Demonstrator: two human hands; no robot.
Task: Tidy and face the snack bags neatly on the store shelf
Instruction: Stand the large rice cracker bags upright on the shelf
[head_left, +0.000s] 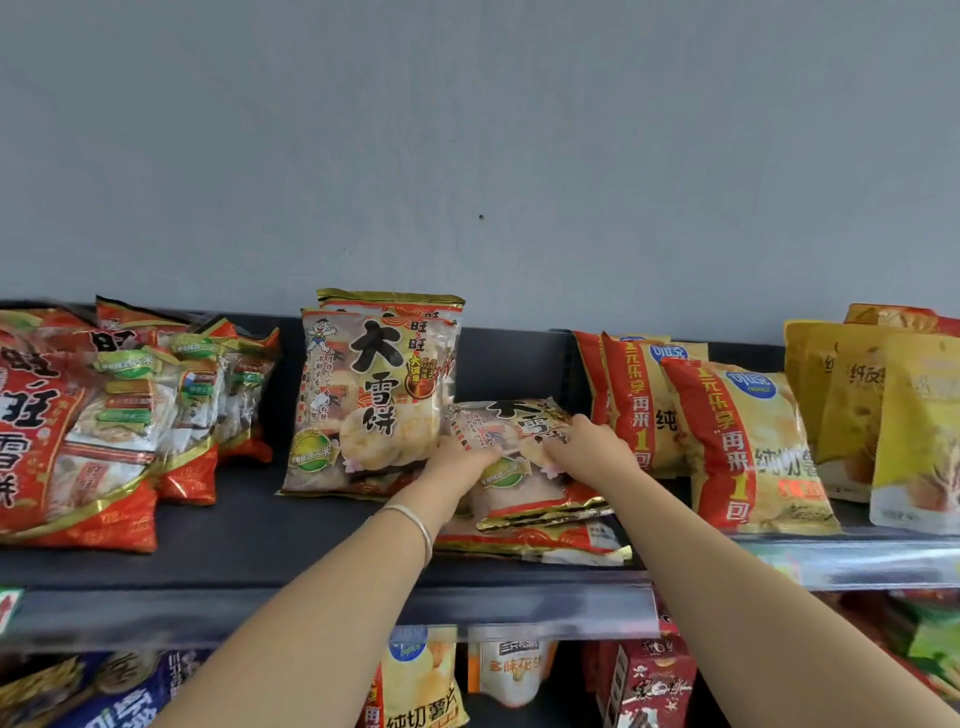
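The left hand (460, 458) and right hand (589, 447) grip the flat bag (522, 415) beside the upright bag (371, 395). It is likely light, slippery and fragile, so it is best held by its edges.

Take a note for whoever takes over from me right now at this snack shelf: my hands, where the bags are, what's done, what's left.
Hands: left grip and right grip both hold the top flat bag on the upper shelf.
Under it lies a second flat bag.
Done: the upright bags of the same kind stand facing front, just to its left.
Left: stand both flat bags up, then probably straighten the leaning red bags at far left.
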